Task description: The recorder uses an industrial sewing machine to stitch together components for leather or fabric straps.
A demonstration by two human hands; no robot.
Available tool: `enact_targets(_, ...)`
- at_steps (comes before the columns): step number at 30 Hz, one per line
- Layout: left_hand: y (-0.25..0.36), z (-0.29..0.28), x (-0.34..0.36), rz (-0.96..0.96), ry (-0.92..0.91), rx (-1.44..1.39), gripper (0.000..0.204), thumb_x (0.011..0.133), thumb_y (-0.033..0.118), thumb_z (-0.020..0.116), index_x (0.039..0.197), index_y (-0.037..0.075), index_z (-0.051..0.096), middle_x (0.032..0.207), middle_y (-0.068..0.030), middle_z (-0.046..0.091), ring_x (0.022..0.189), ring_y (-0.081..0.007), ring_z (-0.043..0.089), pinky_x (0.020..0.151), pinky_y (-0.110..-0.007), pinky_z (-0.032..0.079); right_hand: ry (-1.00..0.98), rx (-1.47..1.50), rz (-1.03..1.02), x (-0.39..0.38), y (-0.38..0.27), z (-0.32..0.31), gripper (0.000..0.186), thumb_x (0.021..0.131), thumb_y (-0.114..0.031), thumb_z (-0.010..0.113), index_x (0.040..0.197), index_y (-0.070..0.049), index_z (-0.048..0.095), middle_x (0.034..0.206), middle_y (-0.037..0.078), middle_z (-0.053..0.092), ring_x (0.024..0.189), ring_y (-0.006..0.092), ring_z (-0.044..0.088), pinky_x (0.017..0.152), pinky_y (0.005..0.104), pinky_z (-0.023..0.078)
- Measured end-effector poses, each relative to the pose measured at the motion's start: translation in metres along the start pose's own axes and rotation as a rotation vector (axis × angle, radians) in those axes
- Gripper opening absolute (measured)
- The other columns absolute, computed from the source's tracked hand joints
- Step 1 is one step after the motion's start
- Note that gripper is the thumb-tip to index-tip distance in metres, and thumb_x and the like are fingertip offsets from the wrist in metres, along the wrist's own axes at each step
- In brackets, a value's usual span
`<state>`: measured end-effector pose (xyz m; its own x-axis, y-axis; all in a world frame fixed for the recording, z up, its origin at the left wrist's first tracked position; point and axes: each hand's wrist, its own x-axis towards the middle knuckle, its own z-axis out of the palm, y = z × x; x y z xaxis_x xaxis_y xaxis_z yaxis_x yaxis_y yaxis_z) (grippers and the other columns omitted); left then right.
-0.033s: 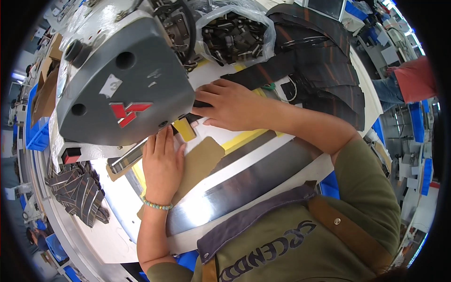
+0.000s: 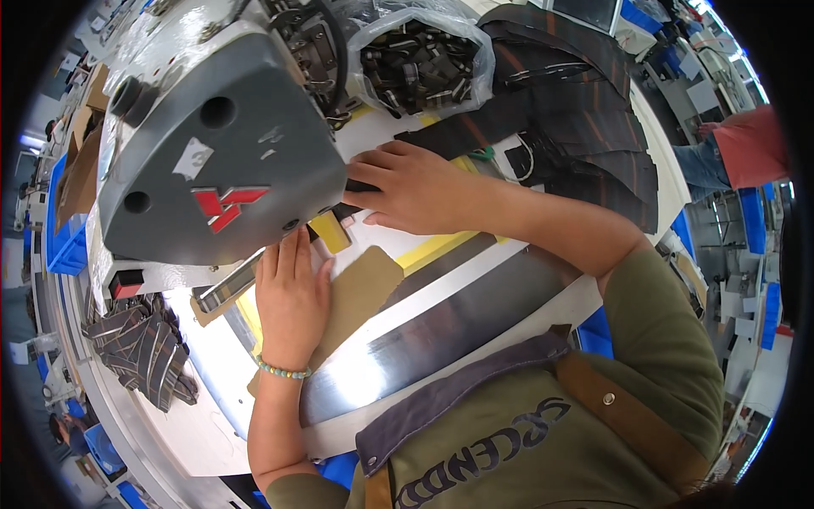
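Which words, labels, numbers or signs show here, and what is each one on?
Wording left uncopied; markings told by look:
Red, pale-edged emblem on the grey sewing machine head.
White sticker with a dark mark, on the same head.
Large dark lettering across the olive shirt.
Anything in the background: too small or blurred to read.

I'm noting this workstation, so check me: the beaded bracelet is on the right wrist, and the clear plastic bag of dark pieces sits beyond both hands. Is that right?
Not quite: the head view shows the beaded bracelet on the wrist of the left hand, not the right hand. The clear plastic bag of dark pieces does sit beyond both hands.
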<state>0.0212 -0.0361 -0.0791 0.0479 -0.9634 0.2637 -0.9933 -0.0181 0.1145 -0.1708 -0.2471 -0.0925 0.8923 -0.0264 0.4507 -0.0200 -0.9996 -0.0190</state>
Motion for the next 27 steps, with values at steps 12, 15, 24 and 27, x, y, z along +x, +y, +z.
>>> enact_targets(12,-0.0009,-0.0012,0.0007,-0.002,-0.017,0.004,0.057,0.097,0.013,0.073,0.149,-0.008,0.058,0.156,-0.0222,0.057,0.142,-0.0427,0.054,0.121,-0.050,0.044,-0.047,0.053,0.017,-0.0005,0.0014,0.0017,0.045,0.090,-0.034,0.081,0.129,-0.014,0.073,0.133,0.009,0.064,0.127,0.0283,0.063,0.107,0.0450,0.053)
enact_targets(15,-0.0024,0.0006,-0.0003,-0.001,-0.016,0.011,0.058,0.098,0.014,0.073,0.149,-0.008,0.058,0.155,-0.0222,0.058,0.141,-0.0429,0.055,0.120,-0.050,0.045,-0.049,0.050,0.020,0.0003,0.0014,0.0028,0.044,0.091,-0.034,0.081,0.129,-0.013,0.073,0.135,0.009,0.064,0.130,0.0294,0.062,0.109,0.0458,0.052)
enact_targets(24,-0.0034,0.0022,-0.0024,-0.005,-0.016,0.000,0.058,0.099,0.017,0.073,0.149,-0.007,0.058,0.155,-0.0216,0.058,0.140,-0.0423,0.056,0.119,-0.050,0.045,-0.066,0.018,0.015,0.0011,-0.0010,-0.0016,0.047,0.093,-0.038,0.080,0.133,-0.015,0.076,0.134,0.008,0.066,0.130,0.0270,0.062,0.108,0.0432,0.052)
enact_targets(27,-0.0031,0.0001,-0.0007,-0.001,-0.017,0.000,0.057,0.099,0.018,0.074,0.148,-0.007,0.058,0.154,-0.0212,0.058,0.139,-0.0419,0.056,0.119,-0.050,0.046,-0.066,0.012,0.019,0.0006,-0.0008,-0.0017,0.047,0.093,-0.037,0.080,0.133,-0.014,0.076,0.135,0.009,0.066,0.131,0.0275,0.062,0.108,0.0437,0.052)
